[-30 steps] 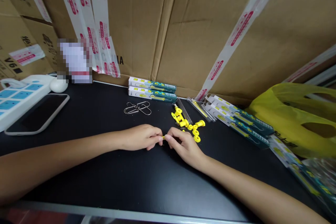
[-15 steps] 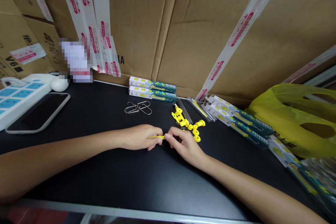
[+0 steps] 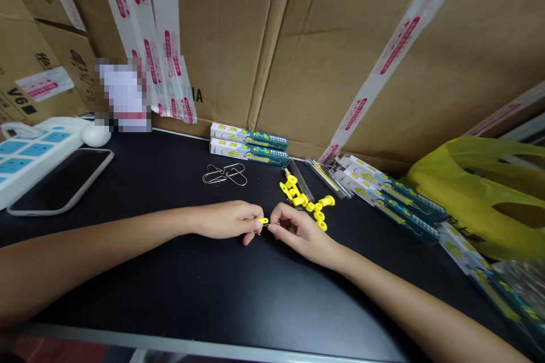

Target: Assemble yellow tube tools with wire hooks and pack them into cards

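Note:
My left hand [image 3: 227,220] is closed in a pinch on a flat yellow plastic strip [image 3: 264,220], whose end with a small hole sticks out to the right. Just across from it, my right hand [image 3: 300,232] pinches a thin metal wire piece [image 3: 271,225] that meets the strip below its end; most of the wire is hidden by fingers. Both hands are above the black table. Behind my right hand lie several small yellow plastic parts [image 3: 300,199], with small springs among them. Bent wire hooks [image 3: 235,174] rest on the table beyond my left hand.
Two printed boxes [image 3: 249,151] stand against the cardboard. More boxes [image 3: 387,195] lie at right, near clear tubes [image 3: 327,178] and a yellow plastic bag [image 3: 481,198]. A phone [image 3: 63,181] and a white power strip [image 3: 40,153] occupy the left of the table [image 3: 204,295].
My right fingertips have come off the end of the yellow strip and now pinch the wire. The strip's holed end has come into view. My left hand stays nearly in place.

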Demonstrator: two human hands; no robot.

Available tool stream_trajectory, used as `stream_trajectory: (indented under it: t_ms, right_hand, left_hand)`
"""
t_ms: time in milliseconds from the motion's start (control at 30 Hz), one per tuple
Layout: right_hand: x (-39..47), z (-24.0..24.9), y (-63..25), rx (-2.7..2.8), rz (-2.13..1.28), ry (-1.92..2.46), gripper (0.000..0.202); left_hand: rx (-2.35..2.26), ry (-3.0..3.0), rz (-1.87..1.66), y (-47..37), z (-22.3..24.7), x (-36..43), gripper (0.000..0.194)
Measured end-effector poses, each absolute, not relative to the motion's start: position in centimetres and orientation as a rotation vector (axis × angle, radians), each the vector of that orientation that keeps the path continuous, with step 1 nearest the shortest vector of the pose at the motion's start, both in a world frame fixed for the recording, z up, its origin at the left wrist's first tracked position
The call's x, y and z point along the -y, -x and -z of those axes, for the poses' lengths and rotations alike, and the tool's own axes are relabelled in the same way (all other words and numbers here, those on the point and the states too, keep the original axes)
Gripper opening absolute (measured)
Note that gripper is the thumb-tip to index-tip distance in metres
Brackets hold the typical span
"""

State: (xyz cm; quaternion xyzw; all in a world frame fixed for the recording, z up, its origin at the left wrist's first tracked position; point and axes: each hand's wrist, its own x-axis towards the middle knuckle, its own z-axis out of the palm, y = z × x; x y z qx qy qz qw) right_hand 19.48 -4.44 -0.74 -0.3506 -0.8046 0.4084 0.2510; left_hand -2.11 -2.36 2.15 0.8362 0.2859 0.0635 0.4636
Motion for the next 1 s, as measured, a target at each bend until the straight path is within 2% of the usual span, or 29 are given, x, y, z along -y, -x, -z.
stream_trajectory:
  t_ms: [267,767,1000]
  right_hand:
    - [4.2,1.8,-19.7,2.061,-1.183,0.939,0.019]
    - [4.6,1.5,-19.3,2.103,-1.03,0.939,0.021]
    - [4.7,1.4,-19.3,2.119,-1.003,0.957,0.024]
  left_hand:
    - [-0.799,-2.03,-0.105,1.8,-2.6,2.8,0.023]
    - [-0.908,-2.146,-0.112,1.5,-3.2,3.7,0.023]
    - [-0.9,-1.926,-0.003,1.7,-3.2,3.8,0.025]
